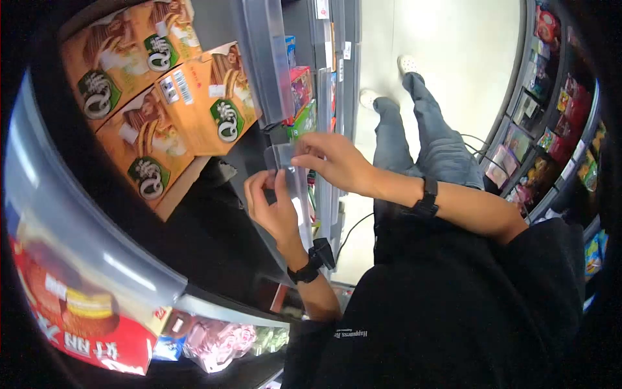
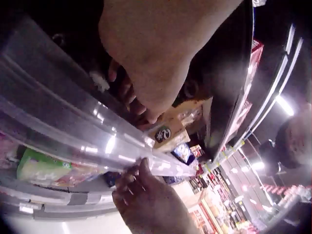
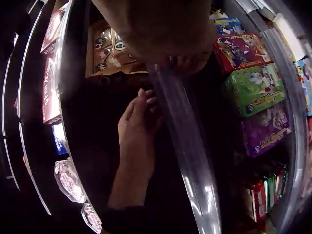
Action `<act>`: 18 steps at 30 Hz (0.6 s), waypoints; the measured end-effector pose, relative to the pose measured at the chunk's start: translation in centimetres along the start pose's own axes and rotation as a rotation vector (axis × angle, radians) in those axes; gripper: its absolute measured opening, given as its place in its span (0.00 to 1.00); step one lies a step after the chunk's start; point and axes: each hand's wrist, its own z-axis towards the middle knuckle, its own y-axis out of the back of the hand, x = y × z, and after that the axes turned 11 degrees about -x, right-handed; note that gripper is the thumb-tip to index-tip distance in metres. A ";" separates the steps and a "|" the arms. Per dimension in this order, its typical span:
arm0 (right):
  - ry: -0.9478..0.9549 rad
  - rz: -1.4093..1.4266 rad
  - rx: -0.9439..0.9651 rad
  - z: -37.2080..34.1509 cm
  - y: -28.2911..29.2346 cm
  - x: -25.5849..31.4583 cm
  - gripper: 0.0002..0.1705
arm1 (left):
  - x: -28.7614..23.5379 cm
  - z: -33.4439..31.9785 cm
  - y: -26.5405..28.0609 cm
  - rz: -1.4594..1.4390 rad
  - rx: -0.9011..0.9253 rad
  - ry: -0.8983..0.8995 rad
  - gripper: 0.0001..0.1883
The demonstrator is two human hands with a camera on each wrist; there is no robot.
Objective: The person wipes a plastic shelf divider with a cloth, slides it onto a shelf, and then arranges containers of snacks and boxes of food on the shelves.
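Note:
A clear plastic shelf-front strip [image 1: 280,157] stands along the edge of a dark shelf. My right hand [image 1: 337,165] pinches its upper edge between thumb and fingers; the right wrist view shows those fingertips at the far end of the strip [image 3: 187,126]. On the shelf side, my left hand [image 1: 272,211] has its fingers loosely bent, thumb close to the strip. Seen from the right wrist, the left hand [image 3: 136,131] holds nothing. Orange snack packs [image 1: 188,104] lie in an open carton beyond the left hand.
Colourful boxes [image 3: 256,90] line the shelf behind the strip. A red package [image 1: 91,324] and pink packs [image 1: 220,343] sit at the lower left. Another stocked shelf [image 1: 551,110] stands across the pale aisle floor [image 1: 447,39]. A thin black cable [image 1: 355,227] hangs near the legs.

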 end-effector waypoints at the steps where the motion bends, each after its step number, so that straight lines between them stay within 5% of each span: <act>1: 0.036 -0.018 -0.010 0.0 0.0 -0.3 0.11 | 0.3 0.0 -0.2 -0.005 -0.035 -0.057 0.09; 6: 0.202 0.005 -0.075 0.3 -0.5 -0.3 0.10 | 1.6 -0.5 -0.7 0.032 -0.237 -0.267 0.08; 11: 0.089 0.026 -0.089 0.8 -1.1 -1.1 0.08 | 1.4 -0.8 -2.3 0.061 -0.265 -0.063 0.08; 18: 0.073 0.014 -0.053 1.3 -1.2 -2.4 0.08 | 2.4 -1.1 -4.0 -0.002 -0.394 -0.086 0.09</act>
